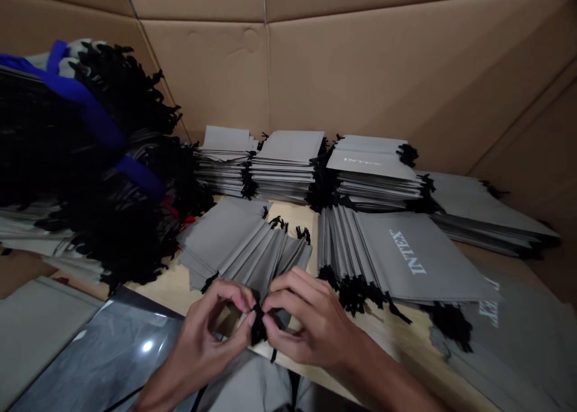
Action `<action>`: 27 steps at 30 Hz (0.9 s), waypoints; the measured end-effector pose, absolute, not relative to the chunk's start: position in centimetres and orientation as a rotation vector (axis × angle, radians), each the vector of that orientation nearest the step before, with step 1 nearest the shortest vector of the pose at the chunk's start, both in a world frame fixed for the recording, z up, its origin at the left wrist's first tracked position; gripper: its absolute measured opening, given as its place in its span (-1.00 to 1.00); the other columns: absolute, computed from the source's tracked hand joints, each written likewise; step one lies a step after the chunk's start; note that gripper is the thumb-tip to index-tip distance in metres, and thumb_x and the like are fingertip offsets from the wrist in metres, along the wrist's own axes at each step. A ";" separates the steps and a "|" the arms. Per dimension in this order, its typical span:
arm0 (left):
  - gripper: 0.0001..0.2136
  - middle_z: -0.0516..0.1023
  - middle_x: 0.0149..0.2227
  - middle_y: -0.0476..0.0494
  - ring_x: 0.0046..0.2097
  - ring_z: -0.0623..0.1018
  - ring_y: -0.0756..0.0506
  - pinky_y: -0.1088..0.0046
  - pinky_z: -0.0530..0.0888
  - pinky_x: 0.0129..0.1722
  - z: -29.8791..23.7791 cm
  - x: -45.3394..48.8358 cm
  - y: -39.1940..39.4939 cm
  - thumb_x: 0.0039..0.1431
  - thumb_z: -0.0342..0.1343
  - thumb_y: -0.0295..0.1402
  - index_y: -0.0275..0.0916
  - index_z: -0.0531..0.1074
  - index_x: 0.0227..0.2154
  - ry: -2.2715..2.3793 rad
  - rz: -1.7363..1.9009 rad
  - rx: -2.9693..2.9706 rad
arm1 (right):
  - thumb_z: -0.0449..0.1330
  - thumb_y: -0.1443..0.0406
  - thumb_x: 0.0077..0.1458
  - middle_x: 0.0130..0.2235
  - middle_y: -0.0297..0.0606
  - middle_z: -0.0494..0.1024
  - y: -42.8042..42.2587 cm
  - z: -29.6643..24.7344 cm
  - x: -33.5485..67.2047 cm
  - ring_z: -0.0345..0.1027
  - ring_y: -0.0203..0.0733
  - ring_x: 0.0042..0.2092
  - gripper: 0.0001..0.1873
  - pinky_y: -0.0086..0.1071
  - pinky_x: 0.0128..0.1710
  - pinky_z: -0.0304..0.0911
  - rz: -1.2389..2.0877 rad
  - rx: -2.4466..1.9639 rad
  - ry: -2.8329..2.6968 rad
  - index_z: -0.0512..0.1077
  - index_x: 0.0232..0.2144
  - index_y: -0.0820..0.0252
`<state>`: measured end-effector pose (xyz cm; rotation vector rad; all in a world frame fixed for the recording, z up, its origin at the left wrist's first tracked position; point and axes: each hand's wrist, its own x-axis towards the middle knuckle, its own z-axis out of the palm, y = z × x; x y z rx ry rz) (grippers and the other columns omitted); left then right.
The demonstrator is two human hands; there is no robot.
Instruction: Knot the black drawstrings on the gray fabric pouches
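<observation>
At the near edge of the wooden table, my left hand (205,328) and my right hand (311,319) meet with thumbs and fingertips pinched together. Between them is a bunched black drawstring cord (258,326), and each hand grips one side of it. A loose cord end hangs below the fingers. Just beyond my fingers, a fanned row of grey drawstring bags (225,237) lies with black cord ends showing. To the right leans another row of grey bags (387,249), the front one printed INTEX. My fingers partly hide the cord's exact shape.
Several stacks of grey bags (288,144) line the cardboard wall (360,69) at the back. A tall heap of black cords (130,99) with blue straps (94,108) rises on the left. A shiny plastic-covered package (112,346) lies at lower left.
</observation>
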<state>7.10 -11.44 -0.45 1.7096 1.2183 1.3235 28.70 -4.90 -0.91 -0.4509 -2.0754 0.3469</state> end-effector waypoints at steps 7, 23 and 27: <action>-0.71 0.52 -0.33 0.02 -0.33 0.48 0.00 0.62 0.50 -0.32 -0.1 8.6 -11.2 0.32 0.41 -0.30 -0.13 0.34 -0.32 1.155 1.400 1.268 | 0.27 0.49 0.18 -0.21 -0.24 0.66 -5.6 -1.0 28.0 0.38 -0.13 -0.27 -0.75 -0.25 -0.32 0.29 0.040 -0.418 -2.092 0.50 -0.08 0.24; -0.77 0.57 -0.25 -0.10 -0.34 0.56 -0.05 0.58 0.44 -0.39 0.7 6.1 -11.0 0.48 0.15 -0.32 -0.09 0.73 -0.22 1.311 1.166 1.714 | 0.27 0.39 0.29 -0.26 -0.19 0.60 -3.6 -0.3 30.1 0.22 -0.13 -0.36 -0.92 -0.20 -0.42 0.05 -0.534 -0.425 -2.069 0.53 -0.18 0.15; -0.81 0.58 -0.21 -0.12 -0.28 0.60 -0.08 0.54 0.50 -0.32 0.1 5.8 -11.3 0.49 0.16 -0.31 -0.09 0.69 -0.18 1.298 1.133 1.762 | 0.25 0.39 0.24 -0.34 -0.32 0.53 -3.6 0.7 29.7 0.09 -0.20 -0.43 -0.88 -0.23 -0.44 -0.04 -0.447 -0.301 -2.034 0.46 -0.34 0.06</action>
